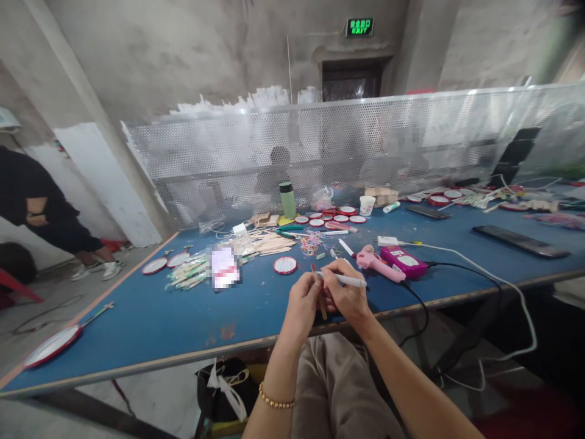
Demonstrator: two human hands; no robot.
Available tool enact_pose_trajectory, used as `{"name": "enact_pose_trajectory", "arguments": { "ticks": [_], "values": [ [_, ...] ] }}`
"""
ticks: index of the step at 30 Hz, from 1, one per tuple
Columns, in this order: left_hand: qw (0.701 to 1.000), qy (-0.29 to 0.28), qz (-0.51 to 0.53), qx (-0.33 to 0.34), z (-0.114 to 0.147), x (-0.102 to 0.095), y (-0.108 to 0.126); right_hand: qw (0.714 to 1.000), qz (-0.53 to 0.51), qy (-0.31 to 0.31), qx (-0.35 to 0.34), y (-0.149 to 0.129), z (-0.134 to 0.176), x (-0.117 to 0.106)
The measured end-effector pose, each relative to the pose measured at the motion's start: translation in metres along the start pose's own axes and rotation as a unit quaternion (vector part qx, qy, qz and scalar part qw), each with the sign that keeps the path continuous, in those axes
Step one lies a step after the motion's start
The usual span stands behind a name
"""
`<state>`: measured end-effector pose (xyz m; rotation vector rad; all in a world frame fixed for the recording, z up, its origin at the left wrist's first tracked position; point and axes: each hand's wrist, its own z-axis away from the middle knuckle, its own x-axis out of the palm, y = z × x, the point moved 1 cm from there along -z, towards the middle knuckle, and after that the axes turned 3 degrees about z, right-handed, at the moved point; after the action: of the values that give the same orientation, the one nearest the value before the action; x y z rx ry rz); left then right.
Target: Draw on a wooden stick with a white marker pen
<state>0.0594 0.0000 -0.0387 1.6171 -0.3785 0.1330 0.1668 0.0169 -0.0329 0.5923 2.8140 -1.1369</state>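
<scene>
Left hand pinches a wooden stick, right hand a white pen — table edge just nearer, tabletop spreading left, "EXIT" sign beyond.

Workshop, bare concrete wall, green exit sign, blue worktable, pink glue gun, wooden sticks

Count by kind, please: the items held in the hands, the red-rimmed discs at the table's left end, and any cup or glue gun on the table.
Held white pen: 1
Held wooden stick: 1
Red-rimmed discs: 3
White cup: 1
Pink glue gun: 1
Total: 7
</scene>
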Motion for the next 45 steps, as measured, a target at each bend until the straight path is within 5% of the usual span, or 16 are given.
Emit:
{"name": "enact_pose_trajectory", "arguments": {
  "ticks": [45],
  "values": [
    [1.0, 0.0, 0.009, 0.0, 0.0005, -0.0003, 0.0002, 1.0, 0.004, -0.006, 0.005, -0.0002, 0.0007, 0.0003]
  ]
}}
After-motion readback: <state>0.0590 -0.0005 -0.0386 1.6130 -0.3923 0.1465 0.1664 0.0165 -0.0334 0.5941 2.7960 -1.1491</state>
